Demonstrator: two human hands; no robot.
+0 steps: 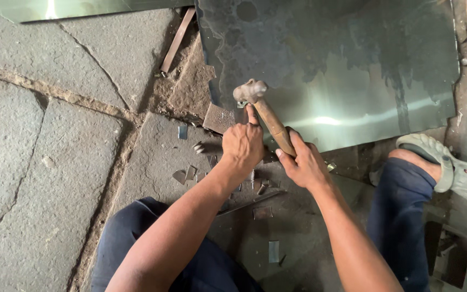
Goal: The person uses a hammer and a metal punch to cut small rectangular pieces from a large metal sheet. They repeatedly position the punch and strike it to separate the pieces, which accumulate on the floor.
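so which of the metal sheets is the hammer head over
The big shiny metal sheet at top right, under the hammer head; the other sheet lies apart along the top left edge.

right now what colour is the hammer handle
Light brown wood, seen in the head view: the hammer handle is gripped by the right hand.

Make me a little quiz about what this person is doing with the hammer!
1. True or false: the right hand grips the wooden handle of the hammer.
2. What does the left hand press on? A) a small metal piece B) the sandal C) the metal strip
3. Fill in: the big shiny metal sheet lies on the stone ____.

Key
1. True.
2. A: the fingers reach it at the sheet's edge, just below the hammer head.
3. Floor, with small metal scraps scattered on it.
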